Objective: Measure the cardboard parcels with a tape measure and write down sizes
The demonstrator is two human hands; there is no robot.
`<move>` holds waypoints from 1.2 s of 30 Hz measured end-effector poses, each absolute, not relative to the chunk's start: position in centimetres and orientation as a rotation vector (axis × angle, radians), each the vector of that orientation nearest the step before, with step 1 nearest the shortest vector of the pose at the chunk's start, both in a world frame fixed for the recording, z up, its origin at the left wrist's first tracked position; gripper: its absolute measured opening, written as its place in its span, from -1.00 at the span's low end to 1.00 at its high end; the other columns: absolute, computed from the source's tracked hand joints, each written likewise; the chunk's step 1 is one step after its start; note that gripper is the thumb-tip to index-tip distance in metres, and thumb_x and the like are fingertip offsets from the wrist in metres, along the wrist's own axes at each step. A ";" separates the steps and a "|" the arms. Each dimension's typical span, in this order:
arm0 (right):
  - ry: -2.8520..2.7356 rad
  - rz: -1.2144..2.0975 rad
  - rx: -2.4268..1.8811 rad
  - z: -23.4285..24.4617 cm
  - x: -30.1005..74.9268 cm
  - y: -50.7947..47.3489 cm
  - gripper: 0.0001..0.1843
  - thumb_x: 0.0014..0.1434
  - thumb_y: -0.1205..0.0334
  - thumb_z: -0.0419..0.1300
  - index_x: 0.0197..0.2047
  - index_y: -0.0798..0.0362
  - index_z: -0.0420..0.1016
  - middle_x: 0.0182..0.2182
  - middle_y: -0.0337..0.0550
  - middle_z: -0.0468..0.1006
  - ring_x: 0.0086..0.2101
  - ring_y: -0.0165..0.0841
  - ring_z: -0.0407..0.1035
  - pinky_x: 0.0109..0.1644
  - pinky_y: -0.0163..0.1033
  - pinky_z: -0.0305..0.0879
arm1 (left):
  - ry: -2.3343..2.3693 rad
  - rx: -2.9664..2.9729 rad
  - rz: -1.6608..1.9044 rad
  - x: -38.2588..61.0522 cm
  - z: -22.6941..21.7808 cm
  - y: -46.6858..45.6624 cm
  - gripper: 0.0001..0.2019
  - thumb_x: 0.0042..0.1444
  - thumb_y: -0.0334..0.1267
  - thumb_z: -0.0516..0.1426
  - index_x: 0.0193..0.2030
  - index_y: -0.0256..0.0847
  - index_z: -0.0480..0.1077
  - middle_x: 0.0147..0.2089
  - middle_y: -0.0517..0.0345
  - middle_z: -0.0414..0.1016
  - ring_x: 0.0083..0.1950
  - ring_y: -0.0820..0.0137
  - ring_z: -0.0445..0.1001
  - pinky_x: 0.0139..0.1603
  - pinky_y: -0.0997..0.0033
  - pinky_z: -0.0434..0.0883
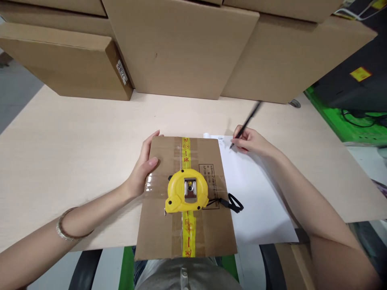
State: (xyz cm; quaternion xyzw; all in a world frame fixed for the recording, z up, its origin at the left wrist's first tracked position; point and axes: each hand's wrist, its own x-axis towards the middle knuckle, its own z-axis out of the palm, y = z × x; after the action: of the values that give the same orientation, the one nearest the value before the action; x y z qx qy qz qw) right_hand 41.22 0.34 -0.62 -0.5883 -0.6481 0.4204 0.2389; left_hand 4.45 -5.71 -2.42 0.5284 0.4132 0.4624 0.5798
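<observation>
The right hand (249,140) grips a black pen (250,117) over white paper (256,197); small marks (221,141) sit just left of that hand, while the sheet below it is blank, so the writing looks barely begun. The left hand (143,171) clasps the cardboard box (159,237) to its right. On that box, right of the left hand, rests a yellow tape measure (175,191), unheld, its black strap (225,202) reaching over the paper. Beyond both hands, large cartons (181,52) block the table's (99,121) far side

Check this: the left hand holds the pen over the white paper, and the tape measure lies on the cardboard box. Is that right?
Not quite: the head view shows the right hand, not the left hand, holding the pen over the white paper. The tape measure does lie on the cardboard box.
</observation>
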 end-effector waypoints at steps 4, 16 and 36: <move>-1.546 1.095 -1.457 -3.5 40.1 0.9 -0.50 0.23 -0.23 0.20 -0.40 -0.09 0.05 -0.67 -0.45 0.15 -0.68 -0.50 -0.04 -0.55 -0.30 -0.12 | 0.932 1.121 1.046 4.4 -2.1 -6.1 -0.27 0.16 0.13 0.20 0.45 0.11 0.17 0.37 0.07 0.35 0.38 -0.15 0.32 0.33 -0.17 0.42; -1.520 0.995 -1.500 -4.3 40.4 1.5 -0.54 -0.11 0.08 0.56 -0.53 -0.02 0.31 -0.71 -0.38 0.36 -0.67 -0.53 0.13 -0.58 -0.34 -0.01 | 0.919 1.181 0.946 2.6 -3.3 -6.0 -0.30 0.20 0.21 0.18 0.45 0.18 0.20 0.56 0.13 0.11 0.60 -0.28 -0.09 0.58 -0.38 -0.02; -1.594 1.025 -1.549 -4.1 40.5 1.6 -0.56 -0.04 0.10 0.46 -0.61 -0.02 0.25 -0.75 -0.33 0.36 -0.72 -0.52 0.14 -0.62 -0.33 -0.01 | 0.992 1.222 0.948 2.4 -3.4 -5.8 -0.27 0.17 0.26 0.19 0.44 0.12 0.25 0.40 -0.03 0.36 0.37 -0.28 0.31 0.36 -0.43 0.36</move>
State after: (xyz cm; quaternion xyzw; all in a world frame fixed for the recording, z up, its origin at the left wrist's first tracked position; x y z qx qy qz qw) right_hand 40.52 1.56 -4.10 -0.5952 -0.6125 0.3937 0.3399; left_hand 2.44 -5.82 -3.42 0.5287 0.4292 0.4102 0.6066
